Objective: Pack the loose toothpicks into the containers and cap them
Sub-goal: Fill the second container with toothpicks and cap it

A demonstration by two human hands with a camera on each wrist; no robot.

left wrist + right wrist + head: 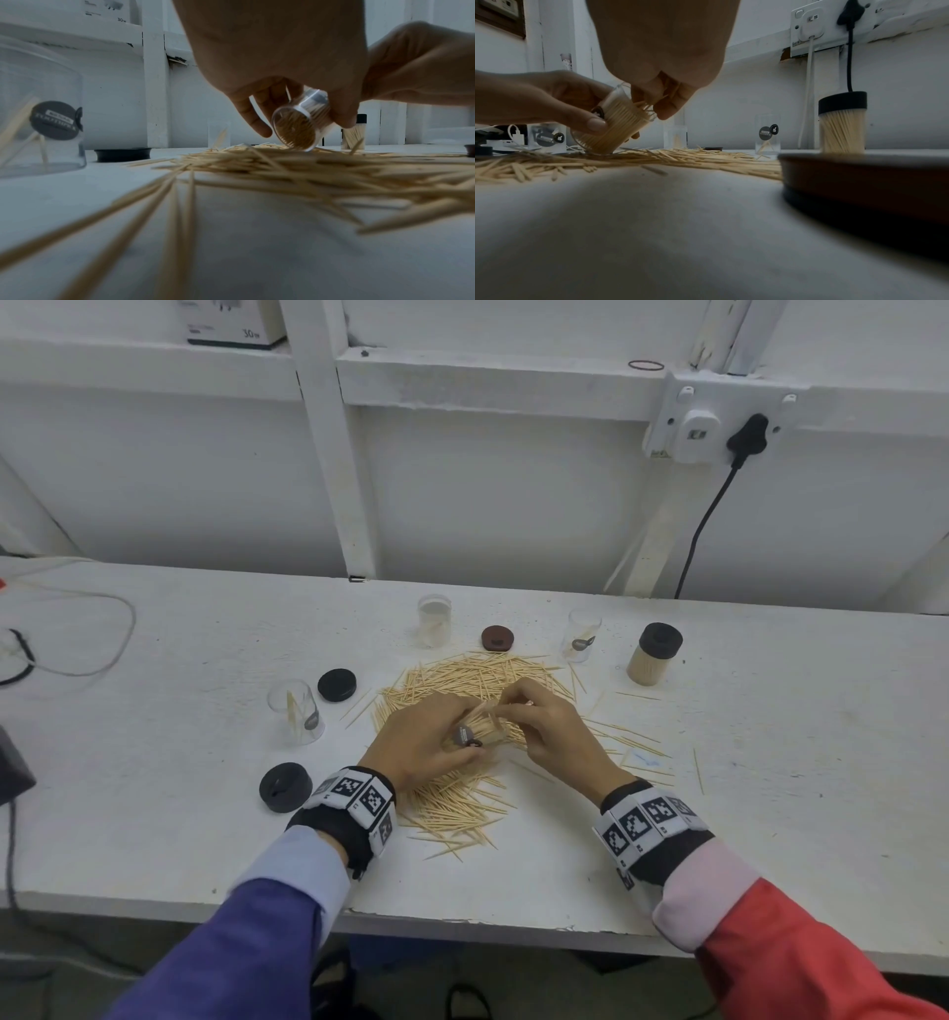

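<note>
while the left hand (pixel 421 752) grips a clear container (pixel 614 121) tilted over the loose toothpicks (pixel 462 793), the entry reads as follows.

item, container in hand: nearly full of toothpicks, mouth raised toward the right, base edge touching the heap on the white table (pixel 770 762). thumb and fingers are curled round its wall.

item, right hand (pixel 552 729): fingers bent at the container's mouth, pinching a few toothpicks whose ends stick out past the rim; how many it holds cannot be told.

item, other stock: one capped container (pixel 653 661), packed full, stands far right; three clear containers, near left (pixel 297 711), back centre (pixel 434 621) and back right (pixel 582 635), stand upright with only a few sticks in each. loose caps: two black, one (pixel 337 685) beside the near-left container and one (pixel 285 787) by the left wrist, and a brown cap (pixel 497 637) behind the heap.

risks, judged: 
- tilted so far, the container may shed its load if the grip loosens or the base slides on the sticks beneath it.
- a tightly packed mouth may refuse further sticks; forcing them could snap or jam them crosswise.
- protruding ends could keep a cap from seating.
- a sweeping wrist may scatter the heap toward the table's near edge.
</note>
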